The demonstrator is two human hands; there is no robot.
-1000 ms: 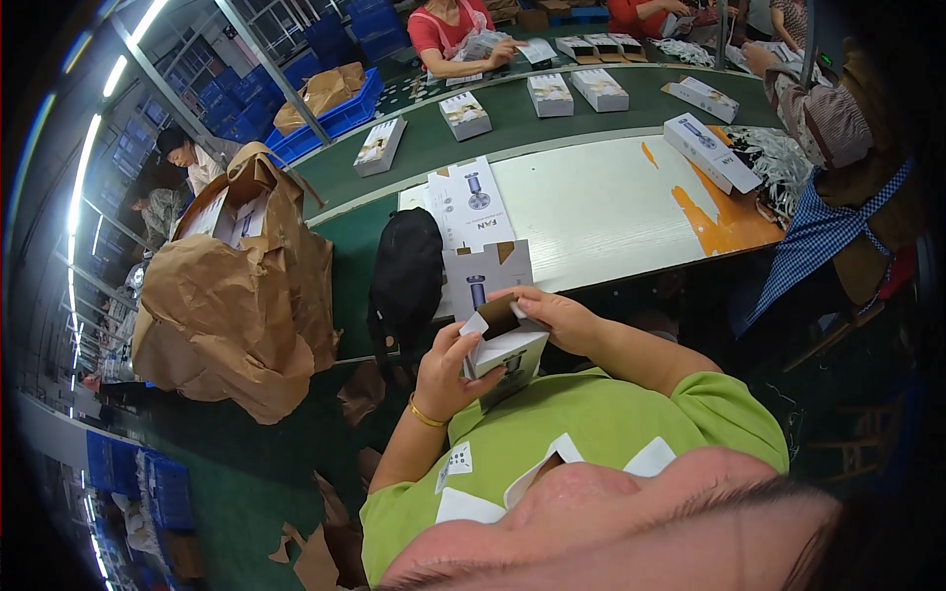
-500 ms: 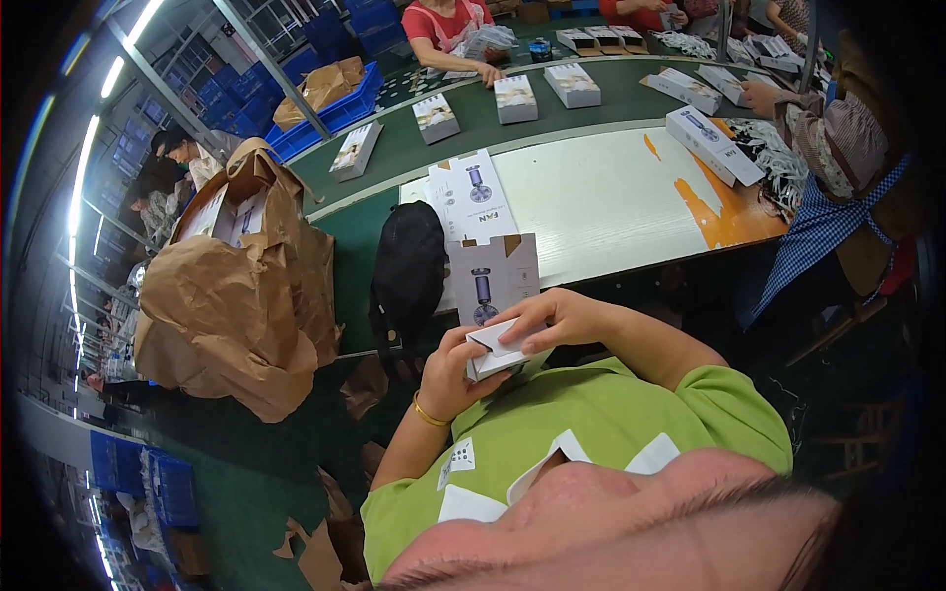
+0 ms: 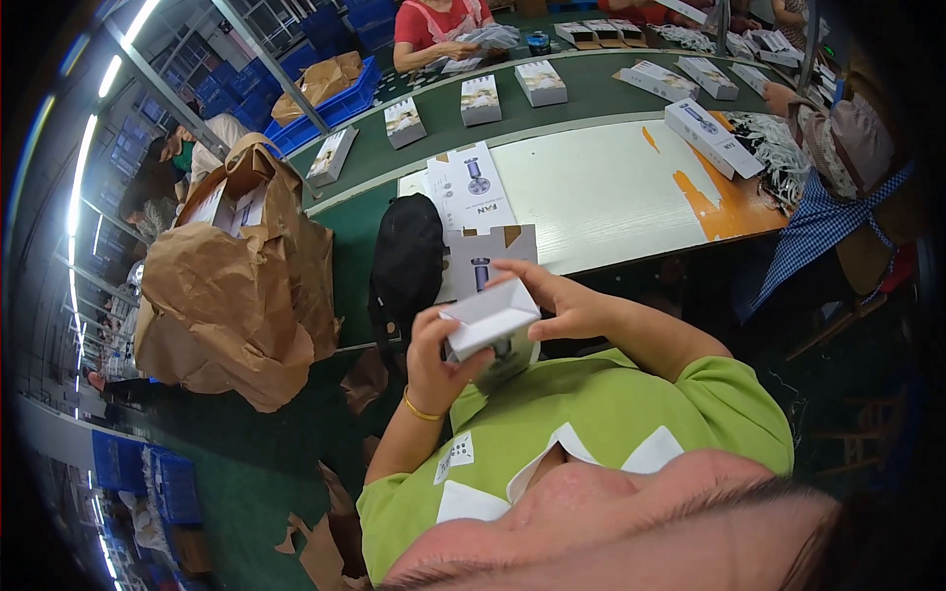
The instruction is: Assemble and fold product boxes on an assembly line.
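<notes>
My left grip (image 3: 432, 366) holds a white carton (image 3: 490, 330), my right grip (image 3: 522, 297) spread beside it; on the table (image 3: 601, 192), a fan-printed box (image 3: 473, 189) bears lettering.

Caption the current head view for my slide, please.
Left hand gripping a white carton, right hand spread beside it, near a green belt bearing boxes.

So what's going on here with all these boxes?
The person in the green shirt has a white box: the left hand holds it, and the right hand is close at its other side, maybe touching. A black bag lies on the table just beyond. More boxes lie on the green belt past the table, and a brown paper bag at the left has some inside.
</notes>
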